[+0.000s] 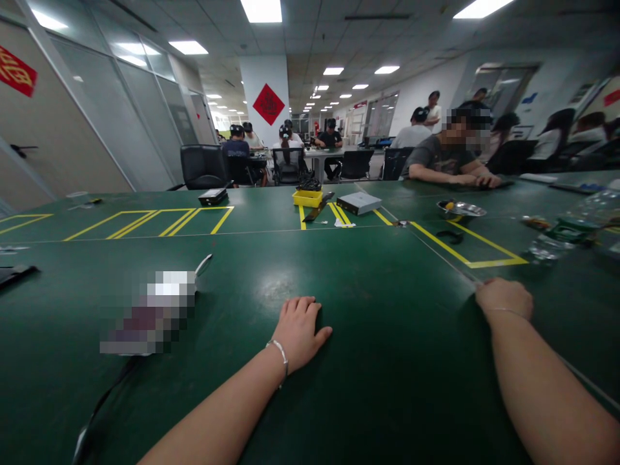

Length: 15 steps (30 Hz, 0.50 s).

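Our left hand (pixel 298 330) lies open, right hand (pixel 506 299) curled closed; a grey box (pixel 359 204) sits right of the yellow tray (pixel 307 199).

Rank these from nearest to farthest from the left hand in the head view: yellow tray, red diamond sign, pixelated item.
From the left hand:
1. Pixelated item: on the green table, left of the hand.
2. Yellow tray: ahead, across the table.
3. Red diamond sign: background, on the pillar.
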Available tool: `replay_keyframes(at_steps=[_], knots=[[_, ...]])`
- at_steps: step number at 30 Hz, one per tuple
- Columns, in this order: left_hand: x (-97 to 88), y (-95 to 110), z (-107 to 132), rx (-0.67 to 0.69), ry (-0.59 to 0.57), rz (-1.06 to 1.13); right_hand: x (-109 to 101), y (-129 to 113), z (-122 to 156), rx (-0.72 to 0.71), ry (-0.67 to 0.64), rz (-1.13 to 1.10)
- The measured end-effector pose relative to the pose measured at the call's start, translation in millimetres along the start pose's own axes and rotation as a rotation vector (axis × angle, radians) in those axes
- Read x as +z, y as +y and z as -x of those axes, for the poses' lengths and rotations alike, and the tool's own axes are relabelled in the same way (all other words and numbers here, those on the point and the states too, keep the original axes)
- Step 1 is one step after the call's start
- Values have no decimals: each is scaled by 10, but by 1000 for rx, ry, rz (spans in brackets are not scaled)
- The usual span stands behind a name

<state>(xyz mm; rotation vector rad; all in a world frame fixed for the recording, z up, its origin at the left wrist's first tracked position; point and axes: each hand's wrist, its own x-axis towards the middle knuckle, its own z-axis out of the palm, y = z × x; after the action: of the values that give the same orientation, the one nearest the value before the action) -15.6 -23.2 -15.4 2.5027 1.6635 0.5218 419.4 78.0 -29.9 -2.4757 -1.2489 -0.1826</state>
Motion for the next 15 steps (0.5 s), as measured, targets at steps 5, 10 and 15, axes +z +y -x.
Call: replay_keyframes(at_steps=[5, 10, 15], knots=[[-2, -13, -4, 5, -23, 11, -116, -140, 55, 132, -94, 130], [-4, -19, -1, 1, -11, 27, -204, -181, 122, 59, -193, 257], [12, -27, -3, 4, -1, 39, -248, -215, 150, 9, -100, 202]])
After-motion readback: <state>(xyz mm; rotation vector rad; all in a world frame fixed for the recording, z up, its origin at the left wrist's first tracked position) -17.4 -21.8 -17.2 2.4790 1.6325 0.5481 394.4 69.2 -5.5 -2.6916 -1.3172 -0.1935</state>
